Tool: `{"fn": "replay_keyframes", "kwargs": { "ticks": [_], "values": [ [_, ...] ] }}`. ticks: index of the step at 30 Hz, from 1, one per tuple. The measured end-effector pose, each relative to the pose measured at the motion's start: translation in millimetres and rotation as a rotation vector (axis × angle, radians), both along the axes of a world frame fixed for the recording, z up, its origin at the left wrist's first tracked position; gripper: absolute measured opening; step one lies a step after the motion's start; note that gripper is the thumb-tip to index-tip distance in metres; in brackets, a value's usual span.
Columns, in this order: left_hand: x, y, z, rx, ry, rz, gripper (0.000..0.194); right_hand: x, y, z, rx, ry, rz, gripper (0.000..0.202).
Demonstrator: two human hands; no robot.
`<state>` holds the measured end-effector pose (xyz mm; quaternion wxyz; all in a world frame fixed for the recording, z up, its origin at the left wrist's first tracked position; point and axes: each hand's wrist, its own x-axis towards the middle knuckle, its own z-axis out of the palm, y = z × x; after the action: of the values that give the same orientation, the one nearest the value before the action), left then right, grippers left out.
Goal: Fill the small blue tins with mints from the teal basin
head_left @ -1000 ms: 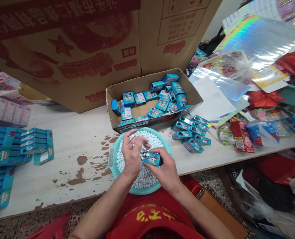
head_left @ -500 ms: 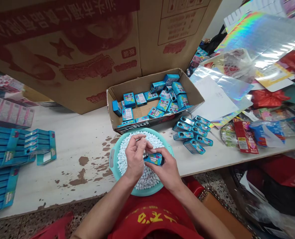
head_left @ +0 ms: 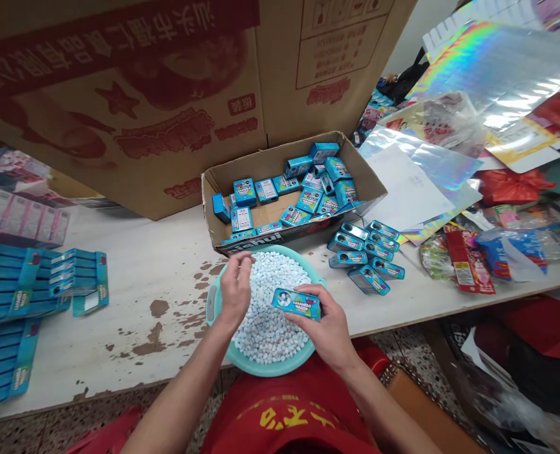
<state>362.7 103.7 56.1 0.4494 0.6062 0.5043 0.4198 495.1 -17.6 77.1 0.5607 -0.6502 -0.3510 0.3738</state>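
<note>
Gripping small blue tin (head_left: 296, 303) flat between thumb and fingers, right hand (head_left: 325, 328) held it over teal basin (head_left: 212, 302). Left hand (head_left: 235, 287), fingers loosely curled, dipped into white candies (head_left: 270, 321) at basin's left edge. Cardboard tray (head_left: 365, 173) of tins stood just behind; filled tins (head_left: 365, 255) lay right of basin.

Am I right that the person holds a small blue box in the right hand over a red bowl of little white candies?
Not quite: the bowl is teal, not red, as the head view shows. The rest holds: the right hand holds the small blue box over the little white candies.
</note>
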Motion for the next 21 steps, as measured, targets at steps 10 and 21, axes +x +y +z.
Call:
{"fn": "replay_keyframes", "kwargs": {
  "ticks": [10,21],
  "values": [
    [18,-19,-55.1,0.089,0.992,-0.528,0.043,30,-22,-13.9,0.039,0.072,-0.137,0.038],
    [15,95,-9.4,0.325,0.882,-0.279,0.028,87,-36,-118.2,-0.148,-0.354,-0.507,0.051]
  ]
}}
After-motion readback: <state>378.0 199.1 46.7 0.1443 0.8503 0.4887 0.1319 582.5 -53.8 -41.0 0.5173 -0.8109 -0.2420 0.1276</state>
